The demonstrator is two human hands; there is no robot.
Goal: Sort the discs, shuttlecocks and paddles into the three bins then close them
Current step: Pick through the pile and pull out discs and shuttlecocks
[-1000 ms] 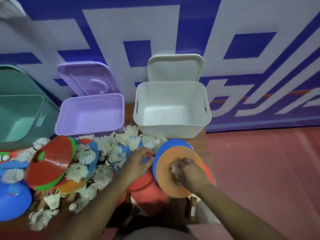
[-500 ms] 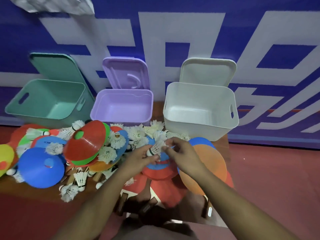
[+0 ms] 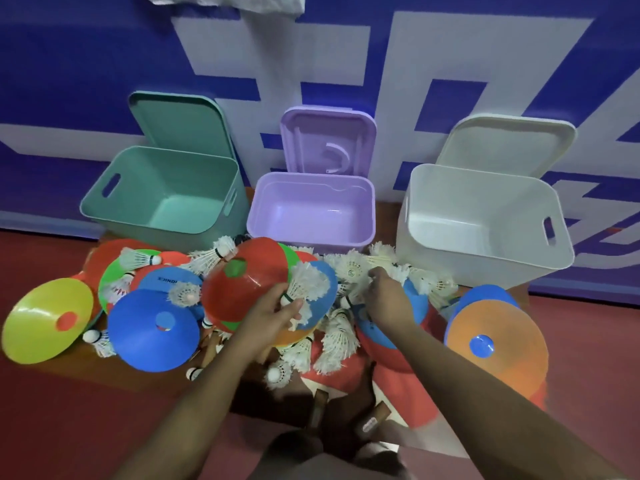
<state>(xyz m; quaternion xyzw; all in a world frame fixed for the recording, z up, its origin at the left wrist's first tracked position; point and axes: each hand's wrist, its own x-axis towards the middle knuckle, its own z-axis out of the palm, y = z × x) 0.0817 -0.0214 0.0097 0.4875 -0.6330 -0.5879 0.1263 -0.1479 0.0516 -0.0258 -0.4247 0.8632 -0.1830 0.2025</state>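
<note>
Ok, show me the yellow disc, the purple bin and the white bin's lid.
yellow disc (image 3: 40, 325), head view, on its yellow surface left of the centre hole.
purple bin (image 3: 308, 220), head view, on its bare inside floor.
white bin's lid (image 3: 505, 143), head view, middle of its raised underside.

Sports hall prob.: red court floor (image 3: 588, 341), blue/white wall banner (image 3: 104, 64), shuttlecocks (image 3: 349, 268).

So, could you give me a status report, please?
Left hand grips shuttlecock. Right hand in shuttlecock pile, grip unclear. Teal bin, purple bin, white bin empty.
</note>
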